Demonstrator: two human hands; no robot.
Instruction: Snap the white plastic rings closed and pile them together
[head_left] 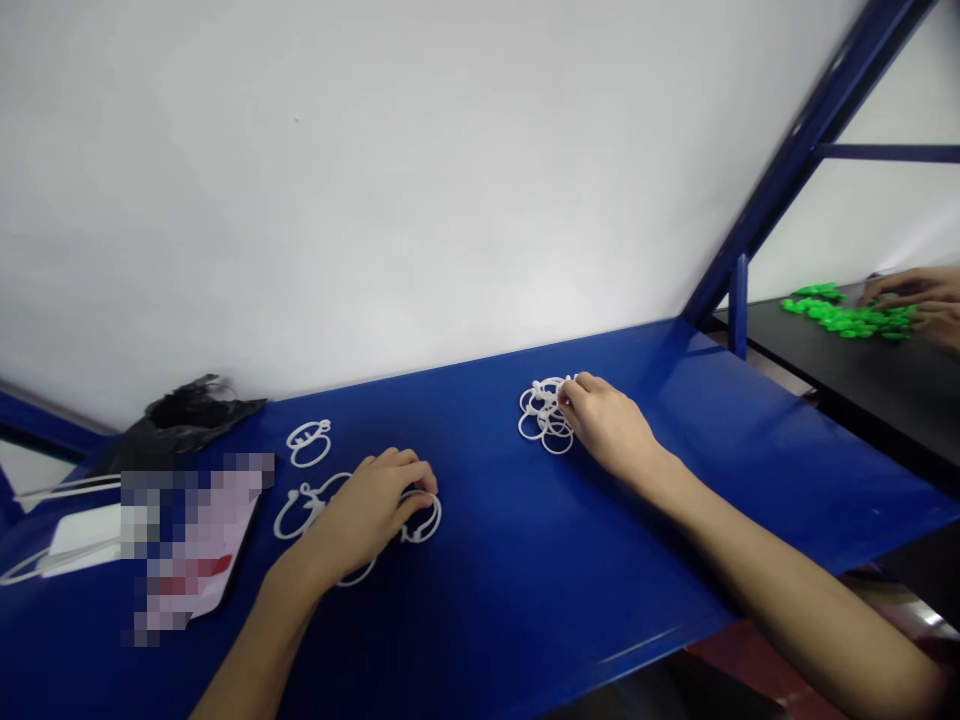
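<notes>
White plastic rings with small loops, like curtain rings, lie on a blue tabletop (480, 430). At the centre-left, my left hand (379, 500) is curled over several loose rings, its thumb and fingers closed on a white ring (429, 525). Parts of other rings (289, 515) show from under the hand. Behind it lies a small separate group of rings (309, 445). Farther right, my right hand (604, 415) has its fingertips pinched at the edge of a heap of white rings (544, 415); what exactly sits between them is hidden.
A black plastic bag (187, 420), a blurred-out phone-like flat object (217, 540) and a white charger-like block with cable (82, 540) lie at left. A blue metal frame (780, 165) rises at right. Beyond it, another person's hands (919, 300) handle green pieces (840, 315) on a black table.
</notes>
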